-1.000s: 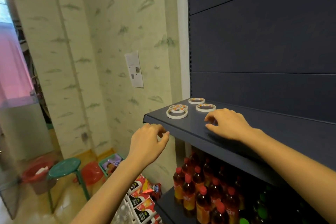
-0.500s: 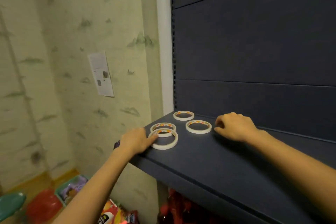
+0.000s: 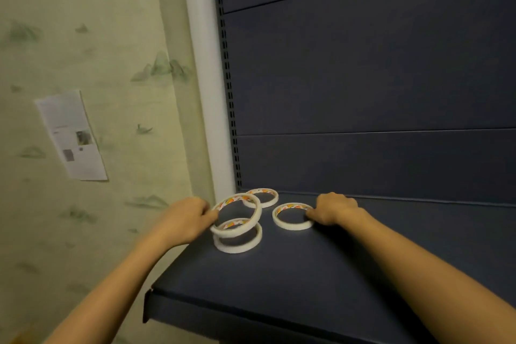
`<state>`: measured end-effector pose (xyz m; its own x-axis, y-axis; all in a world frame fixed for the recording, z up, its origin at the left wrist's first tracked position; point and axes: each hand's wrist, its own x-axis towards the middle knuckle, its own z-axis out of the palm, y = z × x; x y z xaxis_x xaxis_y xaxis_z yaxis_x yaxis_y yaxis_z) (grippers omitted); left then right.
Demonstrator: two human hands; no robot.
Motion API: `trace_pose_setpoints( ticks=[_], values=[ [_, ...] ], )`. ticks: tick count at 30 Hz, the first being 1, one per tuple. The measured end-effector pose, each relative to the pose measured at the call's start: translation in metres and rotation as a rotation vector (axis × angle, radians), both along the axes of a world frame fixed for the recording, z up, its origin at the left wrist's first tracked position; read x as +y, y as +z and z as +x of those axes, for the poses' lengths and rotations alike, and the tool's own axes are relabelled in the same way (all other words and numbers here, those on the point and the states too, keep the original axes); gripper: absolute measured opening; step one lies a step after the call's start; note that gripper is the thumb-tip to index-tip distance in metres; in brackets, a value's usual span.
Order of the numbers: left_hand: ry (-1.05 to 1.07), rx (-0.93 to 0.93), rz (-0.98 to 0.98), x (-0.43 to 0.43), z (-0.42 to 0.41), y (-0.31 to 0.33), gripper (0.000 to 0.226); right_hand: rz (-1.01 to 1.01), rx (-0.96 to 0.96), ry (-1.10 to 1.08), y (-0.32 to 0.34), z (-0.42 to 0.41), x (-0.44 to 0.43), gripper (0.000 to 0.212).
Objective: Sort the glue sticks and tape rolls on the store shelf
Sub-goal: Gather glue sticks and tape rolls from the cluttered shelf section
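Note:
Several white tape rolls with orange-patterned cores sit at the left end of a dark blue shelf (image 3: 321, 282). My left hand (image 3: 187, 219) pinches the left rim of one tape roll (image 3: 258, 211) and holds it tilted up over a second roll (image 3: 255, 241) lying flat beneath it. A third roll (image 3: 272, 200) lies flat behind them near the back panel. My right hand (image 3: 332, 208) has its fingers curled on the right rim of a fourth roll (image 3: 279, 222), which lies flat. No glue sticks are visible.
The shelf's dark back panel (image 3: 363, 92) rises behind the rolls, with a white post (image 3: 203, 78) at its left. Left of the shelf is a patterned wall with a paper notice (image 3: 71, 134). The shelf's front edge (image 3: 195, 313) is close to me.
The camera has come closer and looks further up. My left hand has lifted one roll off the roll below it, and my right hand has moved left onto the fourth roll's rim.

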<state>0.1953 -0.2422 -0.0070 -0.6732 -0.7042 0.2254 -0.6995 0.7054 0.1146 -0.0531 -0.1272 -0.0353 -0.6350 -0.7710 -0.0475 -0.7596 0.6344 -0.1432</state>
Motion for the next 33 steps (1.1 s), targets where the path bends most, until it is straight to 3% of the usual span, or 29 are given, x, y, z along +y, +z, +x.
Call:
trace_pose_setpoints(
  ticks=[5, 12, 24, 33],
  values=[
    [-0.143, 0.027, -0.024, -0.018, -0.024, 0.004, 0.043, -0.014, 0.115, -0.102, -0.001, 0.004, 0.026, 0.039],
    [-0.383, 0.022, -0.061, 0.008, -0.101, -0.004, 0.035, -0.14, 0.206, -0.396, -0.012, -0.002, 0.131, 0.046],
    [-0.913, 0.077, -0.134, 0.221, -0.222, 0.001, 0.036, -0.176, 0.364, -0.952, -0.002, 0.023, 0.397, 0.04],
    [-1.055, 0.104, -0.105, 0.391, -0.263, -0.002, 0.037, -0.127, 0.398, -1.037, 0.015, 0.025, 0.566, 0.05]
  ],
)
